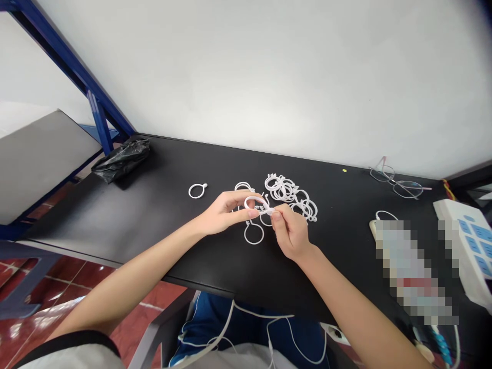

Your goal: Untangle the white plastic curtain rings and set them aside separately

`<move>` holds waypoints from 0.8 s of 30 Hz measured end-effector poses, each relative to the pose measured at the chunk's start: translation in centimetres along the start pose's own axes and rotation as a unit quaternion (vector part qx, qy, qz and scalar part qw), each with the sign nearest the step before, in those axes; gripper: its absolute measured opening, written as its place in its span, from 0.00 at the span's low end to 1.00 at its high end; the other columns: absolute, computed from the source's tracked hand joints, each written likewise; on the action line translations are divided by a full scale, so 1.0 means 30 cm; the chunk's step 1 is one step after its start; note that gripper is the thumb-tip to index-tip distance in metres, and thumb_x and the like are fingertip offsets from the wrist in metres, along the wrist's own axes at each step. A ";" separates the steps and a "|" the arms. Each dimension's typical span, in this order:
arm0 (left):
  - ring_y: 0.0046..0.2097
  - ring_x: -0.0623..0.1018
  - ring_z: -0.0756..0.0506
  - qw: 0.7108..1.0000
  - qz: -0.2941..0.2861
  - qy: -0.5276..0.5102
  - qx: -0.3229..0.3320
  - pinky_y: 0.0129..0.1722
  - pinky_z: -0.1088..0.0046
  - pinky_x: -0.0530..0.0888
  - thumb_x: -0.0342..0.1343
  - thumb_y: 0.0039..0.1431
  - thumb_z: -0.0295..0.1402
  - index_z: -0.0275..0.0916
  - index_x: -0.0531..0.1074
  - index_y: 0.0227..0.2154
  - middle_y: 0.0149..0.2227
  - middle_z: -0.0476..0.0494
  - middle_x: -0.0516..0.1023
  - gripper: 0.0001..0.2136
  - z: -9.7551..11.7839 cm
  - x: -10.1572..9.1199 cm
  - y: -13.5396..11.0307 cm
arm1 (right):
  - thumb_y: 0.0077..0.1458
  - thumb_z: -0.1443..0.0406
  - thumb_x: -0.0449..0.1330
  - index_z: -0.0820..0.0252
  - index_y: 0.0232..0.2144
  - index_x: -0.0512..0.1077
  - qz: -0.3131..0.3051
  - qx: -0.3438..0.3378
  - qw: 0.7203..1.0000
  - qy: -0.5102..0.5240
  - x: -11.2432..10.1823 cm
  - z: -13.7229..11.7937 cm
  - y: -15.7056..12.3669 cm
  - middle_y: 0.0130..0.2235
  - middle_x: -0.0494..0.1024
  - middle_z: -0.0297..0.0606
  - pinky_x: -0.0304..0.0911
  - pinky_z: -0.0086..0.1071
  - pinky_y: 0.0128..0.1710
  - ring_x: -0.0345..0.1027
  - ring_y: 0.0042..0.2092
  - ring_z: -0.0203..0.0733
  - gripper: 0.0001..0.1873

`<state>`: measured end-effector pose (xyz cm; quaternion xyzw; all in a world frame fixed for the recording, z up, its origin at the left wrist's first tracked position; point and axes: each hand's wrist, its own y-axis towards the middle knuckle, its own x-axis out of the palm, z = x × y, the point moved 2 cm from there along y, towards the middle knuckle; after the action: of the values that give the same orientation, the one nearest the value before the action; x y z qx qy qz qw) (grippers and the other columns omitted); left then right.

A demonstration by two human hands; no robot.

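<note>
The black table lies bare toward its near edge and left side. Above it, beside the heap of white rings, the left hand pinches a plastic ring between thumb and fingertips. The right hand pinches the ring's right end. A lone ring lies well to the left.

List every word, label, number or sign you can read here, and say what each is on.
No text can be read anywhere.
White box with blue squares: any marks too small to read.
Pixelated patch: nothing legible.
White ring pinched by left hand and right hand, pile of rings, black bag, glasses: no print visible.
</note>
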<state>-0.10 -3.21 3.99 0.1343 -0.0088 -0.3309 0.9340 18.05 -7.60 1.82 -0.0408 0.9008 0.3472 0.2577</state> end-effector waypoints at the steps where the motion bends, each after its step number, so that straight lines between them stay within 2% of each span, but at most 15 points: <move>1: 0.32 0.68 0.51 1.000 0.000 0.000 -0.001 0.34 0.73 0.69 0.59 0.60 0.42 0.35 0.76 0.42 0.30 0.48 0.66 0.15 0.000 0.000 0.000 | 0.67 0.67 0.48 0.56 0.31 0.62 -0.001 0.001 1.000 0.000 0.000 0.000 -0.001 0.20 0.61 0.25 0.52 0.25 0.21 0.56 0.19 0.29 0.10; 11: 0.33 0.68 0.50 1.000 0.004 -0.009 0.017 0.37 0.72 0.70 0.62 0.57 0.36 0.36 0.76 0.43 0.30 0.49 0.66 0.13 -0.002 -0.004 -0.002 | 0.67 0.66 0.48 0.56 0.32 0.61 -0.017 0.040 0.999 0.024 0.008 0.004 -0.014 0.20 0.60 0.25 0.51 0.26 0.20 0.56 0.19 0.30 0.09; 24: 0.32 0.68 0.50 1.000 0.009 -0.001 0.021 0.36 0.71 0.70 0.63 0.56 0.37 0.36 0.77 0.39 0.29 0.49 0.67 0.12 0.002 -0.004 0.003 | 0.68 0.64 0.46 0.56 0.30 0.61 -0.024 0.033 0.999 0.030 0.006 -0.005 -0.007 0.19 0.61 0.25 0.51 0.27 0.21 0.55 0.19 0.30 0.13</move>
<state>-0.13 -3.10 4.08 0.1536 -0.0180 -0.3228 0.9337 17.87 -7.85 1.69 -0.0637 0.9178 0.3096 0.2402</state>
